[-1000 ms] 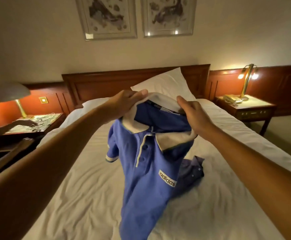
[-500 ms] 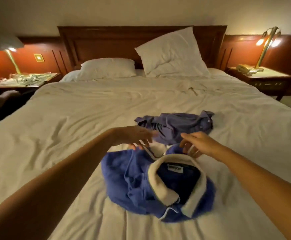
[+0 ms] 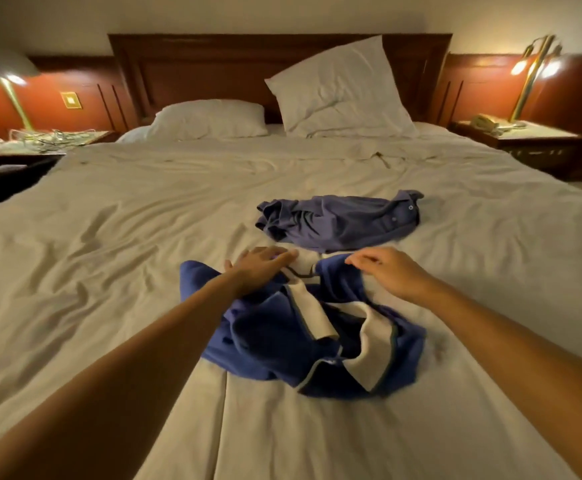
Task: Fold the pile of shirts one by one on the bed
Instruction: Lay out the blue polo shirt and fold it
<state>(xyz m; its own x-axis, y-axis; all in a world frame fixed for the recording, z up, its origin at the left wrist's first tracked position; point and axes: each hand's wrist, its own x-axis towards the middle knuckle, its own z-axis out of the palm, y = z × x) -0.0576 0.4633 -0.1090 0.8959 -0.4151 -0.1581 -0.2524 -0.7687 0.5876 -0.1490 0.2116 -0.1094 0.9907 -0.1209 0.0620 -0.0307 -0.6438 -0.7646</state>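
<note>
Blue polo shirt (image 3: 268, 337), purple shirt (image 3: 345, 223), two pillows (image 3: 210, 119) (image 3: 341, 91)

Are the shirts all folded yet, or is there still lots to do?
Nothing looks folded yet. The blue polo shirt lies crumpled on the bed, and that is the one in hand: the left hand rests flat on it, the right hand is at its far edge, grip unclear. Left: fold it, then the purple shirt bunched up behind it.
</note>
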